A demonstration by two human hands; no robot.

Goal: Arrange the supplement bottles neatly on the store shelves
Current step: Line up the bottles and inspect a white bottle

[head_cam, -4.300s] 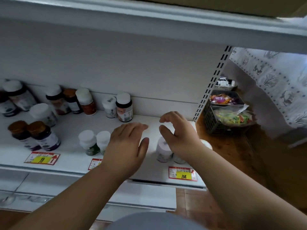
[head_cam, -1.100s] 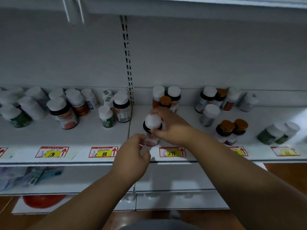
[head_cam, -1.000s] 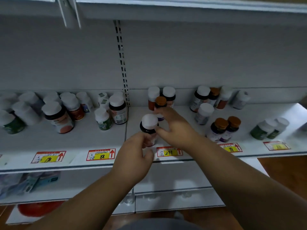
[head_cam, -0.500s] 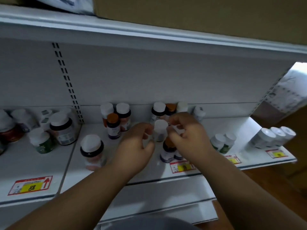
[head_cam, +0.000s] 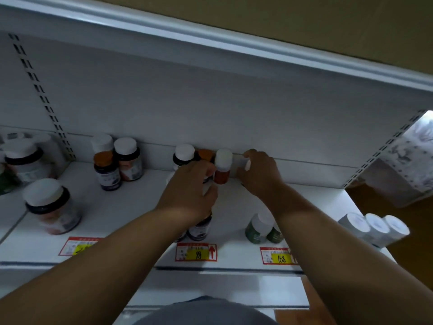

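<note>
Supplement bottles stand on the white shelf (head_cam: 236, 207). At the back wall, my left hand (head_cam: 187, 186) is curled around a small pale bottle (head_cam: 207, 182), which it mostly hides. Its fingertips touch a red bottle with a white cap (head_cam: 222, 171). Just to the right, my right hand (head_cam: 261, 175) grips a small white bottle (head_cam: 246, 164) against the back wall. A dark white-capped bottle (head_cam: 185, 156) and an orange-capped one (head_cam: 205, 154) stand behind my left hand.
A dark bottle (head_cam: 201, 227) sits under my left wrist, with green bottles (head_cam: 256, 229) beside my right forearm. Three white bottles (head_cam: 372, 227) lie at the shelf's right end. More jars (head_cam: 52, 207) and bottles (head_cam: 107, 172) stand to the left. The upper shelf (head_cam: 210, 41) hangs overhead.
The view has swung right along the shelf. Both hands have moved from a white-capped dark jar to the bottles at the back wall, and my right hand has closed on the small white one.
</note>
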